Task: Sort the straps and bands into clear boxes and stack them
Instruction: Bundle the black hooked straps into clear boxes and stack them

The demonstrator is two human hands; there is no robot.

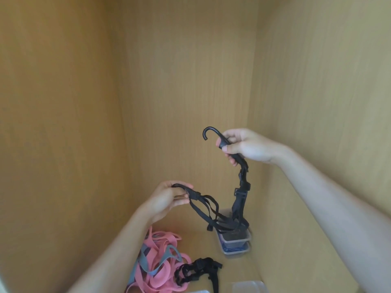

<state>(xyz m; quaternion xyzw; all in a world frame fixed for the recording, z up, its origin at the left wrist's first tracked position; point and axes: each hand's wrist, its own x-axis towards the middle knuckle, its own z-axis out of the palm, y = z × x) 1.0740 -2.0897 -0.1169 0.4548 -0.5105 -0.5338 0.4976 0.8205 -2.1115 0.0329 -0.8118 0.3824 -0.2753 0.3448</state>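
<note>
Strap (241,183), black, hook-ended: slung between both hands, middle sagging into clear box (233,240) near the right wall; right hand (246,144) curled round the hook end; left hand (167,200) pinching the far end; I would lower both ends together, folding slack inside the rim; pink bands (160,271) lie apart, unsorted.

We're looking into a wooden cupboard here, home storage by the look of it. Light wood-grain panels close us in: a left wall (53,123), a far wall (186,81) and a right wall (317,70), all meeting a matching shelf (196,248) below. On that shelf, household odds and ends: pink bands (160,271) and a grey band (148,256) heaped near left, black straps (196,269) beside them, small clear boxes (234,242) stacked far right.
</note>
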